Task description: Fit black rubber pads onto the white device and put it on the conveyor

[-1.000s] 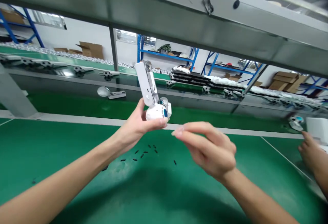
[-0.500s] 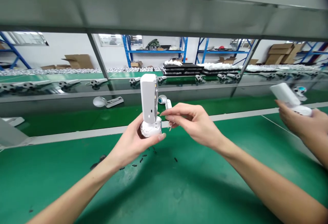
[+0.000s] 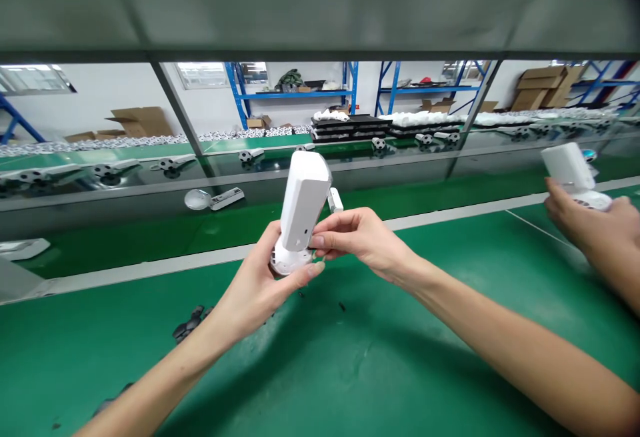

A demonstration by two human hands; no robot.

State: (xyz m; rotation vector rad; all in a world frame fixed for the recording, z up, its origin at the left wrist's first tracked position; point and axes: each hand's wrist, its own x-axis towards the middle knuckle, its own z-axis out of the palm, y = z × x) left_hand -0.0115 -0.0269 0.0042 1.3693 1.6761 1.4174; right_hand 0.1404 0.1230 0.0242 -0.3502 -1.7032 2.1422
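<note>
My left hand grips the round base of a white plastic device, which stands upright and leans a little to the right above the green bench. My right hand pinches the lower part of the device's flat body with thumb and fingers. A few small black parts lie on the mat under and left of my left wrist; others are hidden behind my hands.
A co-worker's hand at the right edge holds another white device. More white devices lie on the conveyor behind a white strip. A grey metal beam runs overhead. Blue racks and cardboard boxes stand in the background.
My right hand has come left and closed onto the device's body. The device has tilted toward the camera, and the view has shifted, showing more black parts at the left.
</note>
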